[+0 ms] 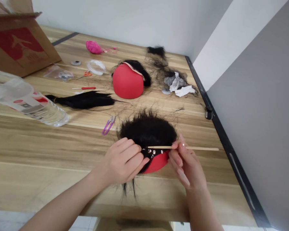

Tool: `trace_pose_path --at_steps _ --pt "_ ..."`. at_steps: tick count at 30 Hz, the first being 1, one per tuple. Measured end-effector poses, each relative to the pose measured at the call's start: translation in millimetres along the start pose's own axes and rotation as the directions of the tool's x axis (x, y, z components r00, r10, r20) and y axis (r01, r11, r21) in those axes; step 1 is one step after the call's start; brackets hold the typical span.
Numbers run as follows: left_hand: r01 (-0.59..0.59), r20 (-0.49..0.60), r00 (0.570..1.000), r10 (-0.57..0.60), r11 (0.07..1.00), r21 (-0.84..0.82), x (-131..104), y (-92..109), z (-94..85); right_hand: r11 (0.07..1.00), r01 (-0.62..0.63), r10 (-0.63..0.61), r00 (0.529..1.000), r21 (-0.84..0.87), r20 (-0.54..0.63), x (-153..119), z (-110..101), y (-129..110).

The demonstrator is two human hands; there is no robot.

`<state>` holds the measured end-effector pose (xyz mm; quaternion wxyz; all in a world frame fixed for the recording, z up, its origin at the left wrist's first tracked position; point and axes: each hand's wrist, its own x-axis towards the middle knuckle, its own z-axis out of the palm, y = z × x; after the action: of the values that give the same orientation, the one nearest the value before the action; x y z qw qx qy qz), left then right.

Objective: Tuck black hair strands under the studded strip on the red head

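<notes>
Wig (149,128), black, close to near edge of tabletop (50,144); open room at left.
Left hand (125,160) pinching its near rim; right hand (189,165) pinching wooden stick (203,148).

Left grip (124,159) curled (right grip (188,163) pinching).

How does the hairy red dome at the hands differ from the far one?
Black hair hides most of the near dome; the far dome shows a broad red front. Shiny spots dot the near dome; a pale strip edges the far dome's hair. The left hand touches the near dome; none touches the far dome. Both carry black hair.
</notes>
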<state>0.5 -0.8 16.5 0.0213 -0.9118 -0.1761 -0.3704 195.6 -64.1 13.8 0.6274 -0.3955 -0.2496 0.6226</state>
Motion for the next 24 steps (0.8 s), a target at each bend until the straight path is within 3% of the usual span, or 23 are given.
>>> trace_pose_path --at_steps 9,15,24 --pt "0.010 0.014 1.000 -0.009 1.000 -0.017 -0.1 -0.6 0.2 0.996 -0.059 0.058 0.998 0.061 0.020 0.4 -1.3 -1.3" --pt "0.011 0.004 1.000 -0.011 1.000 -0.010 -0.3 -0.7 0.1 0.999 -0.042 0.039 0.991 0.018 0.127 -6.0 -2.4 -7.7" --pt "-0.009 -0.007 1.000 0.009 1.000 -0.010 -1.7 -2.8 1.0 0.992 -0.123 0.117 0.978 0.025 0.173 -10.0 -3.9 -15.9"
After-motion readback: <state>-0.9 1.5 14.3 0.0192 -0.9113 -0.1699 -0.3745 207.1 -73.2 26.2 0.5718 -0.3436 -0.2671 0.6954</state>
